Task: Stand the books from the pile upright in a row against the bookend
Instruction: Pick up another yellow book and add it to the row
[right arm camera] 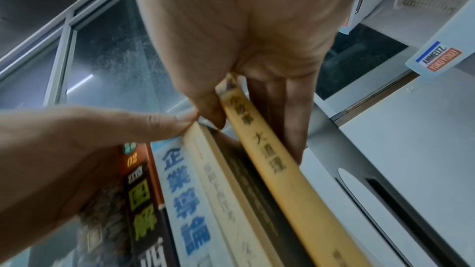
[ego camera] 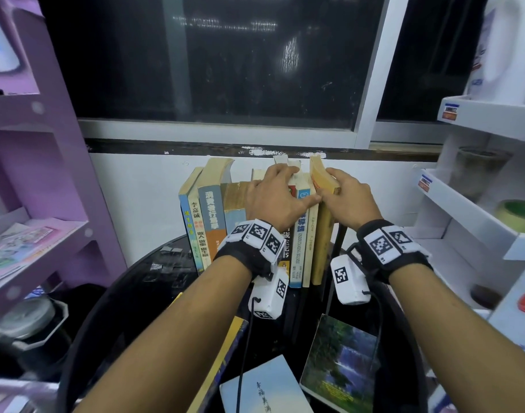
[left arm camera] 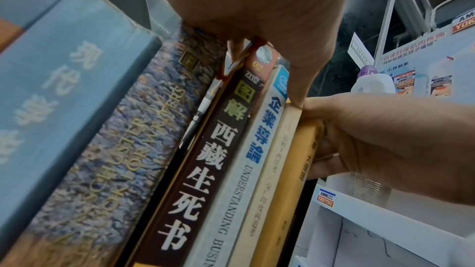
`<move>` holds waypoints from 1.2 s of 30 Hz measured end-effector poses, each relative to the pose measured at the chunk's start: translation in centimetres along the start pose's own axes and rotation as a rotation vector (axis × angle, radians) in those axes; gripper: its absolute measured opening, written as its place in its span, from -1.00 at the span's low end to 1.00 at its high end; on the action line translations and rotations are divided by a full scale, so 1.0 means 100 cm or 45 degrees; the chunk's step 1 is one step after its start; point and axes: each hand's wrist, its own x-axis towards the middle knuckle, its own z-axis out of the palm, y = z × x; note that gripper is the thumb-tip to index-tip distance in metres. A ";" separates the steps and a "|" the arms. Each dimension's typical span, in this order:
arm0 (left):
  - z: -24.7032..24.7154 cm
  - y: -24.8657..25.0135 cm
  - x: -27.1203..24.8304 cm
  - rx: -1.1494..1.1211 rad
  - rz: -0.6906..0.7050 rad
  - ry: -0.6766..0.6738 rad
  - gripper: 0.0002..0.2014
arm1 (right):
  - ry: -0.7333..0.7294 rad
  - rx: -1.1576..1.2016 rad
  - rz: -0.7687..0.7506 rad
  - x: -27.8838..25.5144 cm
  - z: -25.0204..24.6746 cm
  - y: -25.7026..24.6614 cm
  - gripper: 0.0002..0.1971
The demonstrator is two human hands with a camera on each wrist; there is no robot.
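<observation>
Two hands at row's end, right hand [ego camera: 349, 198] fingers [right arm camera: 293, 113] pinching yellow book [ego camera: 323, 180], left hand [ego camera: 277, 198] spread flat on upright books [ego camera: 213, 216].

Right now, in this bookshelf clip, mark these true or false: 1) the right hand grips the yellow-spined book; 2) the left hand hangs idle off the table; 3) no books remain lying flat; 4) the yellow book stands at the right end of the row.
1) True: the right hand grips the yellow-spined book, thumb on one face, fingers on the other.
2) False: the left hand rests on top of the standing row.
3) False: the waterfall-cover book and the pale blue book lie flat nearby.
4) True: it is the rightmost book in the row.
</observation>
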 end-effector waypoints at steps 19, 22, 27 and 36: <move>-0.008 -0.006 -0.002 0.068 0.079 -0.105 -0.31 | -0.190 0.219 0.059 -0.003 -0.002 -0.009 -0.39; -0.008 -0.006 -0.002 0.065 0.074 -0.107 -0.31 | -0.200 0.280 0.078 -0.005 -0.003 -0.008 -0.42; -0.009 -0.005 -0.004 0.060 0.068 -0.113 -0.33 | -0.197 0.323 0.093 -0.009 -0.004 -0.008 -0.44; -0.009 -0.006 -0.004 0.043 0.075 -0.107 -0.35 | -0.226 0.357 0.118 -0.008 0.001 -0.011 -0.53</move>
